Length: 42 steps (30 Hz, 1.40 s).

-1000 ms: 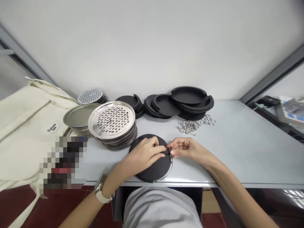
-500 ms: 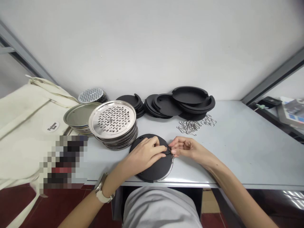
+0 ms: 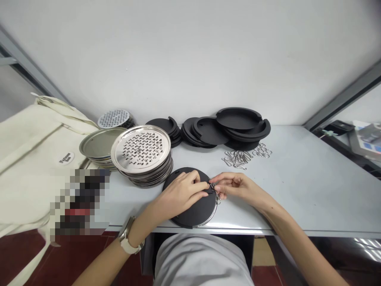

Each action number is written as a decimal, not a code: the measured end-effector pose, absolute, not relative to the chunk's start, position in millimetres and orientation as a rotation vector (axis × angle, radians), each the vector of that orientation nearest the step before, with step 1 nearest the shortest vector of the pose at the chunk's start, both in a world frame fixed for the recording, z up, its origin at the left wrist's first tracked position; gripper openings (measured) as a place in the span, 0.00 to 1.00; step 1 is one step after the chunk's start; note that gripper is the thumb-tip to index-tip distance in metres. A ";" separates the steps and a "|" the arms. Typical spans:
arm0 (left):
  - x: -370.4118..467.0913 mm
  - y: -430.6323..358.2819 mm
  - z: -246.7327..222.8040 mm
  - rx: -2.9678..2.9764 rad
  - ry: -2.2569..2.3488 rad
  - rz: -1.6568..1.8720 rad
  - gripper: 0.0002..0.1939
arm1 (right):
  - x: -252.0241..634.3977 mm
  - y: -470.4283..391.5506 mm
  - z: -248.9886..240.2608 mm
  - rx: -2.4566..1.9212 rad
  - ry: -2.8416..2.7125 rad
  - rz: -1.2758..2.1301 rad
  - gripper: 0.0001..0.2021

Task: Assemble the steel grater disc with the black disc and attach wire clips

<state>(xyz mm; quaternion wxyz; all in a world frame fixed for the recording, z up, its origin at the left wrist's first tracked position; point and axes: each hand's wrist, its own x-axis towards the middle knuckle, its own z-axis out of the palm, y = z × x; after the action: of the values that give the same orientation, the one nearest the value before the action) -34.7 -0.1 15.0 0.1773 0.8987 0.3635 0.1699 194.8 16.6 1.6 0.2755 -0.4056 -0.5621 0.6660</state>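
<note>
A round black disc [image 3: 190, 214] with a shiny metal rim along its right side lies at the table's front edge. My left hand [image 3: 187, 190] rests across its top, thumb and forefinger stretched toward the right rim, other fingers bent. At that rim my right hand [image 3: 229, 186] pinches a small bent metal wire clip [image 3: 212, 185] between thumb and fingertips. Part of the clip hangs below the thumb, against the rim. The fingers hide how it joins the disc.
Left of the disc stands a stack of metal grater plates [image 3: 143, 151], beside a stack of plain metal discs [image 3: 102, 143]. Black round lids [image 3: 238, 119] are piled at the back. Loose wire clips [image 3: 238, 159] lie before them. A cream bag [image 3: 29, 159] covers the left side.
My right fingers have shifted slightly on the wire clip, and more of it shows below the thumb. My left hand stays in place on the disc.
</note>
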 end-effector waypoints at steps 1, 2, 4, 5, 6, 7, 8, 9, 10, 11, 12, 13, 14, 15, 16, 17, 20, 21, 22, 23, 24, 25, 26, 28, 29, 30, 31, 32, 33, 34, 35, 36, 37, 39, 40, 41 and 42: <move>-34.8 -0.2 14.9 2.543 1.029 0.481 0.11 | 194.9 16.6 1.3 -1.093 -1.516 1.791 0.14; -34.9 -0.3 14.7 2.542 1.030 0.483 0.11 | 195.3 16.7 0.9 -1.097 -1.524 1.795 0.15; -35.4 -0.3 13.9 2.541 1.030 0.487 0.11 | 196.5 16.7 0.0 -1.114 -1.539 1.802 0.16; -35.7 -0.3 13.4 2.541 1.029 0.489 0.11 | 197.3 16.8 -0.2 -1.128 -1.545 1.806 0.17; -35.9 -0.3 13.0 2.540 1.030 0.489 0.11 | 198.1 16.8 -0.3 -1.140 -1.550 1.812 0.18; -36.1 -0.2 12.6 2.539 1.031 0.492 0.11 | 198.8 16.8 -0.2 -1.146 -1.553 1.819 0.19; -36.3 -0.2 12.4 2.538 1.033 0.496 0.11 | 199.4 16.7 0.2 -1.142 -1.553 1.826 0.20; -36.3 -0.2 12.3 2.537 1.035 0.500 0.11 | 199.9 16.5 0.7 -1.131 -1.554 1.838 0.21; -36.3 -0.1 12.3 2.536 1.037 0.504 0.11 | 200.2 16.3 1.3 -1.114 -1.555 1.853 0.22; -36.2 -0.1 12.4 2.536 1.038 0.510 0.11 | 200.3 15.9 2.0 -1.096 -1.556 1.867 0.22; -36.1 -0.1 12.6 2.537 1.037 0.514 0.11 | 200.3 15.4 2.7 -1.081 -1.556 1.875 0.22; -36.0 -0.1 12.9 2.537 1.036 0.515 0.11 | 200.2 14.8 3.3 -1.069 -1.556 1.878 0.22; -36.0 -0.1 13.1 2.537 1.036 0.511 0.11 | 199.9 14.2 3.9 -1.059 -1.558 1.877 0.22; -36.0 -0.2 13.3 2.537 1.037 0.506 0.11 | 199.7 13.7 4.3 -1.046 -1.565 1.875 0.21; -36.0 -0.2 13.4 2.537 1.039 0.500 0.11 | 199.4 13.2 4.6 -1.032 -1.572 1.872 0.20; -36.0 -0.2 13.4 2.537 1.040 0.495 0.11 | 199.2 12.9 4.7 -1.019 -1.580 1.871 0.20; -36.0 -0.4 13.5 2.538 1.040 0.489 0.11 | 198.9 13.0 3.6 -1.007 -1.590 1.866 0.19; -36.0 -0.5 13.6 2.536 1.039 0.492 0.11 | 199.0 13.4 2.8 -1.010 -1.588 1.857 0.19; -35.9 -0.5 13.6 2.534 1.040 0.496 0.11 | 199.2 13.8 1.9 -1.011 -1.590 1.848 0.19; -35.8 -0.5 13.7 2.531 1.041 0.500 0.11 | 199.4 14.2 0.9 -1.010 -1.595 1.841 0.19; -35.7 -0.5 13.7 2.528 1.043 0.505 0.11 | 199.5 14.6 0.0 -1.011 -1.601 1.831 0.19; -35.6 -0.5 13.6 2.527 1.045 0.507 0.11 | 199.6 14.9 -0.7 -1.013 -1.606 1.827 0.19; -35.6 -0.5 13.6 2.527 1.047 0.507 0.11 | 199.7 15.1 -1.2 -1.018 -1.607 1.825 0.19; -35.6 -0.6 13.4 2.529 1.050 0.506 0.11 | 199.7 15.3 -1.9 -1.030 -1.604 1.829 0.19; -35.6 -0.6 13.3 2.529 1.052 0.502 0.11 | 199.7 15.3 -2.1 -1.031 -1.601 1.829 0.19; -35.6 -0.7 13.3 2.528 1.053 0.497 0.11 | 199.7 15.3 -2.3 -1.031 -1.599 1.829 0.19; -35.7 -0.8 13.2 2.526 1.055 0.494 0.11 | 199.9 15.2 -2.6 -1.029 -1.600 1.830 0.19; -35.8 -0.9 13.2 2.525 1.056 0.492 0.11 | 200.1 15.3 -2.8 -1.025 -1.602 1.832 0.18; -35.9 -1.0 13.1 2.524 1.057 0.490 0.11 | 200.3 15.3 -3.1 -1.023 -1.605 1.834 0.18; -36.0 -1.0 13.0 2.525 1.057 0.490 0.11 | 200.6 15.4 -3.4 -1.024 -1.606 1.835 0.18; -36.2 -1.0 13.0 2.526 1.054 0.490 0.11 | 200.8 15.6 -3.7 -1.025 -1.607 1.837 0.18; -36.3 -0.9 13.0 2.527 1.053 0.491 0.11 | 200.9 15.8 -4.0 -1.027 -1.607 1.836 0.18; -36.3 -0.8 12.9 2.527 1.052 0.489 0.11 | 200.9 16.0 -4.2 -1.031 -1.605 1.834 0.19; -36.2 -0.6 13.0 2.528 1.052 0.488 0.12 | 200.6 16.2 -4.4 -1.031 -1.595 1.834 0.18; -36.1 -0.5 13.1 2.528 1.052 0.487 0.12 | 200.3 16.2 -4.4 -1.028 -1.587 1.835 0.18; -35.9 -0.3 13.3 2.529 1.052 0.486 0.12 | 200.0 16.1 -4.3 -1.026 -1.578 1.836 0.18; -35.7 -0.2 13.4 2.530 1.050 0.485 0.11 | 199.6 15.8 -4.2 -1.024 -1.569 1.837 0.18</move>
<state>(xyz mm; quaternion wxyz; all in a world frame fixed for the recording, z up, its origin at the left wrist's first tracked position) -35.7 -0.2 13.4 0.1790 0.8948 0.3712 0.1716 199.6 15.8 -4.2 0.2562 -0.3774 -0.5780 0.6767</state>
